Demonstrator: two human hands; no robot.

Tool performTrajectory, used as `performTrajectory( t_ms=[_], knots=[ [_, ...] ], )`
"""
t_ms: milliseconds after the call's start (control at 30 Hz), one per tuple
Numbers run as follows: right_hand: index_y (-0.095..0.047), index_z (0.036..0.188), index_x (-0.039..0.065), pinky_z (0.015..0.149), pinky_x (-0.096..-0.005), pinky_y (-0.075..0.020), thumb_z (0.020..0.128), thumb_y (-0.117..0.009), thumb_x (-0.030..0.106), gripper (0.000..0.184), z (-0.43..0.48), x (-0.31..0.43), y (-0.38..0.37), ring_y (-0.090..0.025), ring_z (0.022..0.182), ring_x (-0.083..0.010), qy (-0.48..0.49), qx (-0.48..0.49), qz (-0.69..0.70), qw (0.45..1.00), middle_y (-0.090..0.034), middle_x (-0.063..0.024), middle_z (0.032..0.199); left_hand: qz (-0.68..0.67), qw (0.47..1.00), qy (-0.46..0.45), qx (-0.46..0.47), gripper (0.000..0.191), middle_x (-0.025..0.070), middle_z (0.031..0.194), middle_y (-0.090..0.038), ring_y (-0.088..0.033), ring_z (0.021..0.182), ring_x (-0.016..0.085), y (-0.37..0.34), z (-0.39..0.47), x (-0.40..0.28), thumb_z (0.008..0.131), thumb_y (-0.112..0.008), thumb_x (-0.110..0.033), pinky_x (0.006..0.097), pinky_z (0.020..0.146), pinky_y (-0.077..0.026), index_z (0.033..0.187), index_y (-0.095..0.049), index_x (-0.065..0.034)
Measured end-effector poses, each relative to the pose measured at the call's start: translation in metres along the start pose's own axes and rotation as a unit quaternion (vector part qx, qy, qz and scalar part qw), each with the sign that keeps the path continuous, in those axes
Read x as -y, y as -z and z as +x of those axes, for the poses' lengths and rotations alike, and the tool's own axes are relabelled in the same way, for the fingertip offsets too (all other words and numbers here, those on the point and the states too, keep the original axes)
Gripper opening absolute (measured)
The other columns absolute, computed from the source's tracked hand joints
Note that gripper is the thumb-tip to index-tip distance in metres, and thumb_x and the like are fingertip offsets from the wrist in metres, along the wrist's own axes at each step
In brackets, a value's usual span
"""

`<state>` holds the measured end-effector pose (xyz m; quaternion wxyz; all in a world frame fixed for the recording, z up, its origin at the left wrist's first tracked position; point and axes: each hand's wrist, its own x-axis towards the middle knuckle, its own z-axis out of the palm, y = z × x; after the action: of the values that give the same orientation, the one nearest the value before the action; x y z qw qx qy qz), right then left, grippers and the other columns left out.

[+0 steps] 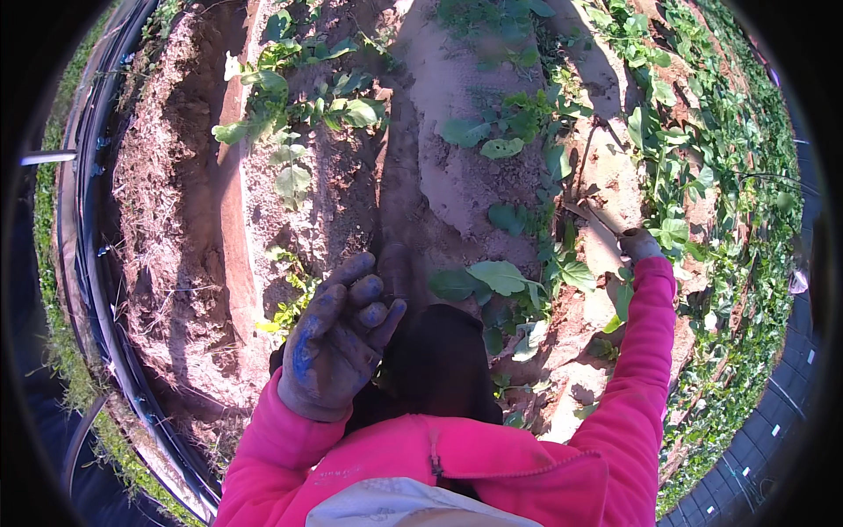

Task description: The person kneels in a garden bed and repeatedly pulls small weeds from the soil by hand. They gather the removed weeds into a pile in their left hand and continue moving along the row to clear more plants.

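Observation:
My left hand (337,346), in a soiled work glove with blue patches, is raised in front of my chest. Its fingers are loosely bent and apart, and nothing lies in the palm. Stretched out to the right, my right hand (640,245) is closed around the end of a thin stick-like tool (602,222). That tool points up and left over sunlit soil; its far end is hard to make out. Broad-leaved green plants (504,277) grow in a row between my hands. A leaf (624,300) hangs just below my right wrist.
Bare soil furrows (408,165) run away from me. More leafy plants (355,112) stand at the upper left, and dense greenery (731,165) covers the right side. Black hoses (99,217) curve along the left edge. Dark ground sheeting (770,421) borders the right.

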<state>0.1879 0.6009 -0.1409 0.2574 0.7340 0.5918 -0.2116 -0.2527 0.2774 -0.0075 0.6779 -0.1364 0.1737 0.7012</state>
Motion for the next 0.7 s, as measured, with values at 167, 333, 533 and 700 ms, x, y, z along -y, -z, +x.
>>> performTrajectory(
  t_ms=[167,333,533,700],
  knots=[
    [-0.068,0.093,-0.001,0.064,-0.0335,-0.0530,0.079,-0.060,0.017,0.023,0.040,-0.002,0.007,-0.066,0.068,-0.0211,0.048,0.045,0.089,0.994,-0.068,-0.0139,0.078,-0.033,0.999,-0.016,0.006,0.039,0.0154,0.120,-0.057,-0.062,0.102,0.025,-0.006,0.044,-0.013,0.099,-0.040,-0.020,0.0432,0.111,-0.032,0.132,-0.041,0.0015],
    [-0.067,0.098,0.001,0.057,-0.0353,-0.0494,0.083,-0.061,0.020,0.025,0.067,-0.018,-0.008,-0.063,0.062,-0.0208,-0.020,0.107,0.184,0.977,-0.066,-0.0123,0.075,-0.064,0.998,0.023,0.014,0.043,0.0104,0.119,-0.056,-0.059,0.100,0.019,-0.010,0.083,-0.023,0.100,-0.040,-0.029,0.0412,0.109,-0.034,0.130,-0.046,0.0008],
    [-0.066,0.106,0.007,0.082,-0.0376,-0.0448,0.082,-0.062,0.033,0.036,0.066,0.010,-0.008,-0.059,0.091,-0.0295,0.025,0.061,-0.034,0.997,-0.063,-0.0147,0.097,-0.131,0.989,0.055,-0.033,0.043,0.0124,0.115,-0.060,-0.062,0.100,0.022,-0.004,0.120,0.001,0.099,-0.042,-0.033,0.0425,0.104,-0.041,0.121,-0.052,0.0029],
    [-0.067,0.107,0.008,0.090,-0.0422,-0.0471,0.083,-0.060,0.039,0.040,0.031,0.064,0.030,-0.061,0.102,-0.0355,0.005,0.063,-0.151,0.986,-0.065,-0.0202,0.107,-0.102,0.980,0.082,-0.151,0.044,0.0136,0.108,-0.064,-0.065,0.092,0.023,-0.017,0.135,0.018,0.099,-0.042,-0.035,0.0425,0.101,-0.043,0.119,-0.055,0.0016]
  ],
)
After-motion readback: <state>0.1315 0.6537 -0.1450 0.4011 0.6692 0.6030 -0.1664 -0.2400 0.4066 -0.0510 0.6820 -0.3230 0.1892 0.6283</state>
